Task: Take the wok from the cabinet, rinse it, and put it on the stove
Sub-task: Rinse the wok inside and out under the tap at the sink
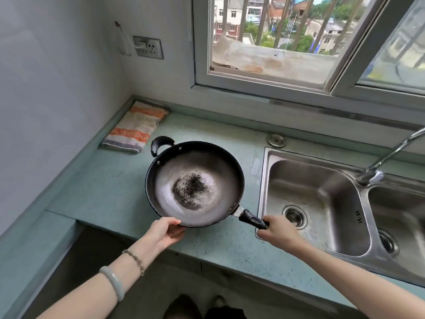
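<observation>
Wok (pixel 195 183) over the worktop (pixel 110 189), long handle (pixel 253 219) slanting toward right hand (pixel 279 231), fingers clamped round it. Left hand (pixel 163 233) fingers curled under near rim. Sink basin (pixel 305 180) just beyond right hand; likely swing rightward.

left hand (pixel 164 233) lower centre of frame, palm up, fingers curled in support; right hand (pixel 279 231) centre right, fist closed; both forearms extended.

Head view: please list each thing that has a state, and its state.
wok: upright, held over the counter, dark residue inside
left hand: gripping the wok's rim
right hand: closed on the wok's long handle
faucet: no water visible
sink: no dishes
towel: folded
window: open
</observation>
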`<action>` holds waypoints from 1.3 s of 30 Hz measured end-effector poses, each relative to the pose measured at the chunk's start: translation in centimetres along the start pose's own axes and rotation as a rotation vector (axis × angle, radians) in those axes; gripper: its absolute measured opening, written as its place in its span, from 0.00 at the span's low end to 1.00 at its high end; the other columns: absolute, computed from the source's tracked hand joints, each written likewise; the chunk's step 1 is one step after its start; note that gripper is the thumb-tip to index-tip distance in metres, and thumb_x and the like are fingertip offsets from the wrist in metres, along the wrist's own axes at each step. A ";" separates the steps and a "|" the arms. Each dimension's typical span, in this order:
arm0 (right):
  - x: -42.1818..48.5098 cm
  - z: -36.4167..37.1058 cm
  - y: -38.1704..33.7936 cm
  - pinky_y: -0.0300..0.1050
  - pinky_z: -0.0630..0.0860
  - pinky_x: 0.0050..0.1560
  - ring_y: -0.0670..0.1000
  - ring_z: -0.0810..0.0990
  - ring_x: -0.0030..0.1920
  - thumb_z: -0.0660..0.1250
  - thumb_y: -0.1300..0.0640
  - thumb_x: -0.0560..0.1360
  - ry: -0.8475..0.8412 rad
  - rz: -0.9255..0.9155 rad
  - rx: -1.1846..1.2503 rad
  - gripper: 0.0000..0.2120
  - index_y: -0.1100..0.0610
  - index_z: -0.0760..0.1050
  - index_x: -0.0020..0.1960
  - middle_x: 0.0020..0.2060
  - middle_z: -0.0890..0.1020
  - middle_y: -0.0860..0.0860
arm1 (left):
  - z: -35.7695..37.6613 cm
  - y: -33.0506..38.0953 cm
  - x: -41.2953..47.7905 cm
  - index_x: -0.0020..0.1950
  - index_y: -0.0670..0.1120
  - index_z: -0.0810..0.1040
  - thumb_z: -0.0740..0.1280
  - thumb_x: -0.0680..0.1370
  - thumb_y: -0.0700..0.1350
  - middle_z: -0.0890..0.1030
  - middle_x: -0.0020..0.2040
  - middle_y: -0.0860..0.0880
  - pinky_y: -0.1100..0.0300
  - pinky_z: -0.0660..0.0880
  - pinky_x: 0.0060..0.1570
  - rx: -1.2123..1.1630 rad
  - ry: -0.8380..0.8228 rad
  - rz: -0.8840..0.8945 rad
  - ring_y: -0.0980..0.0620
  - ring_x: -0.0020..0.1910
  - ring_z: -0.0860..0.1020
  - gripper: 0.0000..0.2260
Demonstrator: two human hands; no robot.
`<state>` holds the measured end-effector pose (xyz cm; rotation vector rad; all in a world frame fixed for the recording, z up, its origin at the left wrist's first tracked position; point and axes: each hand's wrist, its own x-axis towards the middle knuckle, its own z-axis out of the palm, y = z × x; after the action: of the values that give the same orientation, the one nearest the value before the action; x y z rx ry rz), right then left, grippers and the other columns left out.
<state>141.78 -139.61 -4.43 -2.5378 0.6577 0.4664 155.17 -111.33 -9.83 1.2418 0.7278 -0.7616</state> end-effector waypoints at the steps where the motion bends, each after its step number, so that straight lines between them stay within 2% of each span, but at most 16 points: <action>1: 0.4 0.2 0.0 0.43 0.65 0.28 0.52 0.76 0.31 0.66 0.52 0.63 0.002 0.004 -0.004 0.09 0.53 0.68 0.29 0.26 0.76 0.50 | 0.0 0.1 0.4 0.39 0.39 0.72 0.60 0.72 0.28 0.77 0.31 0.40 0.52 0.76 0.39 0.004 0.001 -0.011 0.45 0.24 0.79 0.07; 5: 1.4 0.5 -0.2 0.43 0.65 0.28 0.52 0.75 0.30 0.67 0.53 0.64 0.004 -0.004 -0.015 0.07 0.55 0.71 0.32 0.28 0.76 0.50 | -0.5 0.5 1.6 0.39 0.39 0.73 0.60 0.73 0.28 0.77 0.36 0.41 0.52 0.75 0.37 0.010 -0.023 -0.062 0.44 0.32 0.79 0.08; 8: 1.8 0.6 -0.5 0.43 0.64 0.28 0.51 0.73 0.29 0.67 0.54 0.65 -0.012 0.003 0.009 0.06 0.57 0.73 0.34 0.29 0.77 0.51 | -0.9 0.7 2.0 0.39 0.39 0.74 0.61 0.73 0.28 0.78 0.33 0.43 0.51 0.75 0.37 0.036 -0.047 -0.075 0.44 0.35 0.79 0.08; 10: 1.8 0.4 -1.0 0.43 0.63 0.28 0.50 0.72 0.29 0.67 0.54 0.66 -0.031 0.009 -0.015 0.06 0.55 0.71 0.34 0.29 0.75 0.50 | -1.2 0.9 1.9 0.40 0.38 0.76 0.63 0.73 0.29 0.80 0.32 0.43 0.51 0.77 0.41 0.065 -0.085 -0.064 0.45 0.33 0.80 0.06; 13: 1.7 0.2 -1.7 0.41 0.61 0.28 0.48 0.71 0.30 0.66 0.53 0.68 -0.101 0.025 -0.065 0.07 0.53 0.70 0.35 0.31 0.74 0.49 | -2.3 2.0 1.7 0.46 0.38 0.79 0.68 0.73 0.32 0.82 0.40 0.42 0.51 0.76 0.51 0.183 -0.191 -0.078 0.45 0.40 0.81 0.04; 16: 1.9 -0.3 -2.2 0.39 0.64 0.29 0.47 0.72 0.32 0.67 0.49 0.69 -0.222 0.043 -0.154 0.08 0.49 0.68 0.37 0.33 0.75 0.47 | -3.8 4.0 2.1 0.49 0.41 0.79 0.73 0.71 0.40 0.81 0.42 0.43 0.52 0.74 0.51 0.334 -0.246 -0.133 0.46 0.43 0.78 0.09; 17: 2.0 -0.6 -2.4 0.39 0.65 0.30 0.47 0.74 0.35 0.68 0.47 0.69 -0.244 0.043 -0.185 0.09 0.50 0.70 0.41 0.36 0.76 0.47 | -4.4 4.9 2.5 0.50 0.42 0.78 0.74 0.70 0.43 0.80 0.43 0.43 0.52 0.74 0.50 0.356 -0.230 -0.116 0.46 0.43 0.77 0.12; 19: 2.6 -1.2 -2.9 0.40 0.69 0.38 0.48 0.76 0.47 0.70 0.44 0.68 -0.242 0.053 -0.193 0.21 0.52 0.71 0.56 0.49 0.78 0.49 | -5.4 7.4 4.1 0.60 0.40 0.75 0.75 0.70 0.45 0.80 0.51 0.43 0.53 0.75 0.48 0.354 -0.145 0.003 0.46 0.47 0.78 0.22; 21: 3.1 -1.7 -3.2 0.41 0.69 0.48 0.50 0.73 0.60 0.72 0.43 0.66 -0.186 0.053 -0.170 0.33 0.53 0.66 0.67 0.61 0.74 0.50 | -6.0 10.4 5.5 0.70 0.37 0.67 0.75 0.70 0.46 0.76 0.64 0.40 0.52 0.74 0.55 0.373 -0.044 0.148 0.44 0.60 0.76 0.33; 23: 3.6 -1.9 -3.8 0.44 0.70 0.55 0.51 0.70 0.64 0.72 0.42 0.65 -0.141 0.067 -0.144 0.38 0.51 0.64 0.70 0.66 0.71 0.50 | -5.8 14.1 6.3 0.71 0.37 0.65 0.73 0.72 0.47 0.71 0.69 0.39 0.52 0.71 0.61 0.415 0.018 0.292 0.45 0.65 0.72 0.32; 26: 4.0 -1.3 -5.1 0.47 0.71 0.59 0.53 0.69 0.66 0.72 0.41 0.64 -0.117 0.090 -0.176 0.40 0.50 0.62 0.71 0.66 0.71 0.50 | -4.0 19.6 7.4 0.69 0.39 0.68 0.71 0.74 0.48 0.72 0.67 0.42 0.54 0.71 0.59 0.558 0.017 0.493 0.49 0.59 0.73 0.27; 30: 3.9 0.6 -6.7 0.49 0.71 0.60 0.54 0.70 0.65 0.72 0.39 0.65 -0.100 0.154 -0.252 0.41 0.50 0.59 0.72 0.64 0.71 0.52 | -0.8 25.4 9.3 0.71 0.38 0.66 0.70 0.75 0.52 0.71 0.69 0.41 0.48 0.68 0.67 0.842 -0.006 0.660 0.45 0.66 0.71 0.30; 32: 3.7 1.3 -7.0 0.49 0.71 0.59 0.54 0.70 0.64 0.72 0.40 0.65 -0.058 0.193 -0.258 0.41 0.50 0.59 0.71 0.63 0.71 0.52 | 0.8 27.1 10.5 0.72 0.37 0.66 0.68 0.75 0.54 0.72 0.68 0.38 0.45 0.67 0.67 0.975 -0.023 0.655 0.39 0.67 0.71 0.31; 34: 3.4 1.8 -7.1 0.49 0.71 0.59 0.54 0.70 0.64 0.71 0.41 0.66 0.010 0.204 -0.238 0.38 0.50 0.61 0.70 0.63 0.71 0.51 | 1.8 28.2 11.5 0.68 0.37 0.70 0.66 0.76 0.55 0.75 0.63 0.36 0.47 0.70 0.61 1.102 -0.020 0.629 0.37 0.63 0.74 0.28; 36: 3.2 2.2 -7.0 0.49 0.71 0.59 0.53 0.71 0.64 0.70 0.45 0.68 0.087 0.211 -0.191 0.33 0.50 0.64 0.70 0.64 0.72 0.50 | 2.2 29.0 12.8 0.55 0.38 0.76 0.65 0.78 0.55 0.79 0.52 0.38 0.53 0.71 0.48 1.220 -0.059 0.595 0.43 0.50 0.77 0.20; 39: 2.8 2.8 -6.7 0.48 0.72 0.58 0.53 0.72 0.62 0.69 0.48 0.69 0.138 0.224 -0.176 0.29 0.50 0.66 0.68 0.64 0.74 0.49 | 2.4 29.7 15.3 0.51 0.38 0.75 0.62 0.80 0.49 0.78 0.44 0.40 0.55 0.72 0.46 1.210 -0.189 0.438 0.46 0.42 0.75 0.14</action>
<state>147.05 -133.99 -5.59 -2.6918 0.9997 0.4439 188.45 -110.77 -6.00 2.2588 -0.2782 -0.9476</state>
